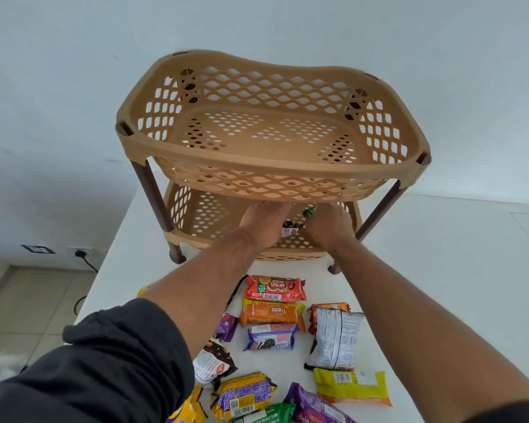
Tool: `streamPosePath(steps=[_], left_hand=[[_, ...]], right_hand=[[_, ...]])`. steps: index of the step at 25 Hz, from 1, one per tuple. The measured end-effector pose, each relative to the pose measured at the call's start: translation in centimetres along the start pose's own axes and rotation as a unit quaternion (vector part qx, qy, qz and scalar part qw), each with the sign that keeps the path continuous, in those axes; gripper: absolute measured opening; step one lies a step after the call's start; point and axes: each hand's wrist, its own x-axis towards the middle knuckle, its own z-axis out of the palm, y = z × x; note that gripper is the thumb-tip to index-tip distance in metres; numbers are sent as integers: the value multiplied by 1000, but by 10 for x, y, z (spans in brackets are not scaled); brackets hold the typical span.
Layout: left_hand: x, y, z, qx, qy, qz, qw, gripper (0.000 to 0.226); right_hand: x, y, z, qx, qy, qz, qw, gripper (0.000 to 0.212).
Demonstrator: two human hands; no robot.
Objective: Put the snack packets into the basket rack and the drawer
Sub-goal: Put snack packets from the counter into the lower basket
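Note:
A tan two-tier basket rack (272, 175) stands on the white table. Its top basket holds nothing. Both my hands reach into the lower basket (193, 236). My left hand (264, 224) rests beside a dark packet (291, 228), its fingers hidden under the top basket. My right hand (329, 227) is closed around a green packet (309, 210). Several snack packets lie on the table below: a red one (275, 289), an orange one (271, 313), a blue one (271, 336), a white one (335, 338) and a yellow one (351, 386). No drawer shows.
The white table (440, 270) ends at a left edge near the rack's leg. Beyond it lie a tiled floor, a wall socket (80, 253) and a black cable. A white wall stands behind the rack.

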Motion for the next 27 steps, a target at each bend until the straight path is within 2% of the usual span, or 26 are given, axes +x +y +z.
streamPosePath(steps=[5,12,19,21,24,27], left_hand=[[10,0,4,-22,-94,6,995,57],[17,-6,9,-25,-178,-25,983,51],[19,-7,11,-89,-198,-38,976,56],[19,-9,10,-109,-199,-50,973,54],[18,-9,14,-79,-174,-51,980,41],[17,-5,16,-63,-148,-52,986,46]], right_hand=[[13,4,1,73,8,20,997,23],[14,1,7,-66,-24,36,997,14],[14,5,7,-89,-54,15,994,18],[11,6,6,-88,-46,2,995,17],[4,3,2,-89,-17,-26,996,18],[-7,-2,-1,-80,22,-48,995,21]])
